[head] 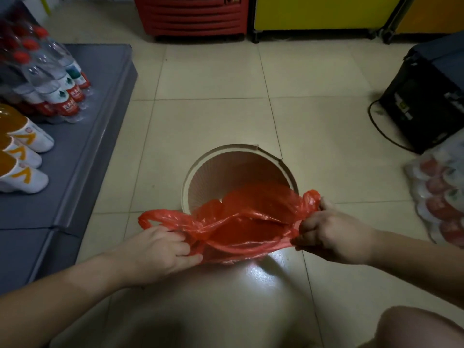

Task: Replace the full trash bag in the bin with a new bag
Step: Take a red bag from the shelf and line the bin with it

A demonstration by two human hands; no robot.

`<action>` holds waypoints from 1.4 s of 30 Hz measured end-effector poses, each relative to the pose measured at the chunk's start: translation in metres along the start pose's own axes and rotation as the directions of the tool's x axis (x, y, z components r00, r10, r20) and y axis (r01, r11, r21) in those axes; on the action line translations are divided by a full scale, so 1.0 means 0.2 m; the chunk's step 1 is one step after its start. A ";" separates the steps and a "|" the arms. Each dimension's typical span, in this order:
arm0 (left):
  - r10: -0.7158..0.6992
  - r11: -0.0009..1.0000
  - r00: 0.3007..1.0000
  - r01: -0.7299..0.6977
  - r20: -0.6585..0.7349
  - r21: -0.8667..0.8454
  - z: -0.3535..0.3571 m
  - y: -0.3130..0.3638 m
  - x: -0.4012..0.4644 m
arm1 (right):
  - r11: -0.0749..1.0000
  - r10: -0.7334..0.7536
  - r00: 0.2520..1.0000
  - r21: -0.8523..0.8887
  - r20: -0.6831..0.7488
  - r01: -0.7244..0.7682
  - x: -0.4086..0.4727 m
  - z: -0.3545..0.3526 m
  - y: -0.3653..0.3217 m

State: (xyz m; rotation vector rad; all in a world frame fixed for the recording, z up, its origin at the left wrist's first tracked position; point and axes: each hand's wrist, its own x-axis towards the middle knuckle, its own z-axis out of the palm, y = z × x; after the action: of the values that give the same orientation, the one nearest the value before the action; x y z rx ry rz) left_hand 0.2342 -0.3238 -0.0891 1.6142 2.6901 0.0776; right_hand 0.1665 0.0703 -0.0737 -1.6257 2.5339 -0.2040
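A round beige bin [227, 150] with ribbed inner walls stands on the tiled floor in front of me. A thin red plastic bag [248, 222] is stretched open over its near rim, and part of the bag hangs down inside. My left hand [163, 249] grips the bag's left edge, where one handle loop sticks out to the left. My right hand [326, 231] is closed on the bag's right edge and handle. The near part of the bin rim is hidden by the bag.
A grey shelf [95, 136] at left carries packs of water bottles [50, 79] and orange drink bottles [17, 151]. A black box [421, 101] with a cable and a wrapped bottle pack [442, 197] sit at right. Red and yellow cabinets [251, 16] stand behind.
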 end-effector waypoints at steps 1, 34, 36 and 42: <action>-0.017 1.000 1.000 0.017 -0.022 -0.007 0.02 0.00 0.00 | 1.000 0.013 1.000 -0.014 -0.007 -0.013 -0.01 0.02 0.00; -0.859 0.397 0.503 0.533 -0.098 -0.747 0.15 -0.02 -0.03 | 0.625 0.709 0.676 0.624 -0.203 -0.468 -0.04 0.17 0.05; -0.878 0.329 0.479 0.564 -0.025 -0.757 0.13 -0.04 0.03 | 0.618 0.717 0.673 0.611 -0.181 -0.494 -0.01 0.16 0.05; -0.902 0.350 0.431 0.684 -0.033 -0.639 0.10 -0.05 0.14 | 0.657 0.703 0.689 0.531 -0.177 -0.535 0.06 0.12 0.07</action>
State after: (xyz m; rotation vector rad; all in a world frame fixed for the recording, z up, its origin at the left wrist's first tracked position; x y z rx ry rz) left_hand 0.2127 -0.3041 -0.1091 -0.0641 2.9493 1.1329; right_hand 0.1532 0.0645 -0.1001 -0.4932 2.8437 -1.0030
